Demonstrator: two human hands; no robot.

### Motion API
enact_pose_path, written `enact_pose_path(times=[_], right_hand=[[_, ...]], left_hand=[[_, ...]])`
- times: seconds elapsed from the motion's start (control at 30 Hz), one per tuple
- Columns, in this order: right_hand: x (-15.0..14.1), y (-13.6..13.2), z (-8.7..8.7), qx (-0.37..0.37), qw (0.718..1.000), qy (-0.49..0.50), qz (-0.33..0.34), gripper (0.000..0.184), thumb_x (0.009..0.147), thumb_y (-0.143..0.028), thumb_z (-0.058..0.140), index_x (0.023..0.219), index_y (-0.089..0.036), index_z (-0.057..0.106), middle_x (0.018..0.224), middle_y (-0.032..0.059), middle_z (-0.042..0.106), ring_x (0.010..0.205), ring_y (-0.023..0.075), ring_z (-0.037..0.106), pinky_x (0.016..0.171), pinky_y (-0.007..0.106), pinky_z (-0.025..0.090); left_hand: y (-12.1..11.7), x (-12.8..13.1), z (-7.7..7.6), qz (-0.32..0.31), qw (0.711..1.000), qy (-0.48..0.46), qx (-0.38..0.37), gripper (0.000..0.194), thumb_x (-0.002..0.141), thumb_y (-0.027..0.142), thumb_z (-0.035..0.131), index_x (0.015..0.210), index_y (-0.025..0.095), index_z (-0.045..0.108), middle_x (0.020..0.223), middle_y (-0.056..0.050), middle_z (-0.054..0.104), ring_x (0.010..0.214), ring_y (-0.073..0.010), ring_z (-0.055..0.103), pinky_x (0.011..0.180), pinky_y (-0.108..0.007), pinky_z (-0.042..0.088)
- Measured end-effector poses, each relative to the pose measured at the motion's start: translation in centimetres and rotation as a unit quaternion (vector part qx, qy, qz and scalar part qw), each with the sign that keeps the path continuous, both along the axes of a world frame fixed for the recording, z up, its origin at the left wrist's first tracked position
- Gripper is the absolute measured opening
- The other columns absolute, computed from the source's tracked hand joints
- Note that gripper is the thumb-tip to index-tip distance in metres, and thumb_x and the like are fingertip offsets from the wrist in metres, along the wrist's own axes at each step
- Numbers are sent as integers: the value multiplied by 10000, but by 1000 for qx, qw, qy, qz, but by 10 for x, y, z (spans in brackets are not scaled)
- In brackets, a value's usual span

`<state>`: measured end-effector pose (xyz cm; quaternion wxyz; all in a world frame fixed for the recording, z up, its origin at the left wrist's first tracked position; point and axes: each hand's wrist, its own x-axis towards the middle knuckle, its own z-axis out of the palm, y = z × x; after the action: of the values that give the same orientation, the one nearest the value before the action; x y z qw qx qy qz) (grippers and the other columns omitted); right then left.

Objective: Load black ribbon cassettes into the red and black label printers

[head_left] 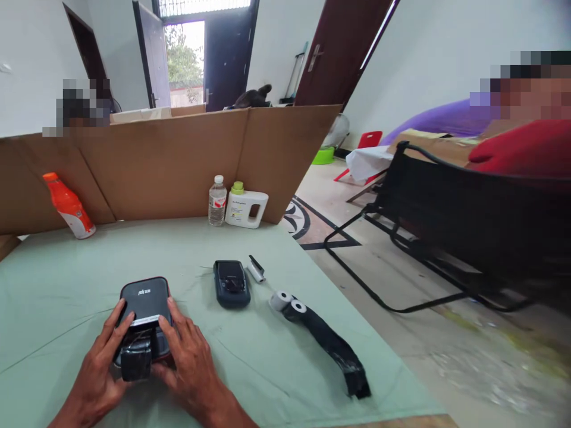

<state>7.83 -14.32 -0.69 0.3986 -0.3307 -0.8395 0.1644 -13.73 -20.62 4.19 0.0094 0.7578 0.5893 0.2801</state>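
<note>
Left hand (102, 356): closed about the left side of the black device (145, 302). Right hand (190, 351): closed about its right side, fingers on the top face. The black device is at the near left of the green surface (187, 249); a black taped block (136, 359) projects from its near end. To the right, well apart, lies the dark unit (232, 284). Beside it: a small roll (256, 271), then two rolls (289, 303) with a black strip (330, 342). Far edge: orange bottle (71, 208), clear bottle (217, 203), white jug (238, 209), cardboard panel (169, 166).
</note>
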Motion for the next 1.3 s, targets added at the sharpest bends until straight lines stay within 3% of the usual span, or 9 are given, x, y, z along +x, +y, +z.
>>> enact_pose_path(times=[0.2,0.53,0.73,1.03,1.3], right_hand=[[5,4,0,32,999,22,8,786,946,-504,671,1587,-207,328,1669,217,318,1341,364,563,984,515,559],[12,8,0,41,999,7,6,712,1004,-582,552,1574,-205,350,1653,219,351,1411,333,519,1041,477,539],[11,6,3,21,1000,12,14,690,1006,-542,575,1571,-206,362,1654,212,350,1438,331,493,1078,490,522],[11,6,4,27,999,1,24,695,954,-429,687,1548,-198,409,1662,194,347,1460,333,475,1124,515,503],[6,4,7,-10,1000,-14,17,732,892,-282,746,1545,-240,418,1681,173,319,1495,327,432,1165,537,456]], left_hand=[[2,3,-1,4,1000,22,6,783,887,219,626,1612,280,336,1699,-130,305,1461,-333,480,1087,-438,532],[7,0,-14,-4,999,16,34,814,844,178,590,1615,267,342,1692,-133,319,1440,-352,506,1029,-445,591],[7,4,-10,-11,1000,-17,7,801,848,158,595,1602,263,345,1699,-135,298,1487,-354,442,1111,-491,527],[8,-3,-9,-22,998,-53,7,798,821,237,738,1547,285,410,1671,-135,349,1476,-348,457,1148,-510,495],[11,-9,-8,-21,999,-32,9,856,775,461,842,1507,241,456,1653,-192,368,1436,-381,501,1120,-555,508]])
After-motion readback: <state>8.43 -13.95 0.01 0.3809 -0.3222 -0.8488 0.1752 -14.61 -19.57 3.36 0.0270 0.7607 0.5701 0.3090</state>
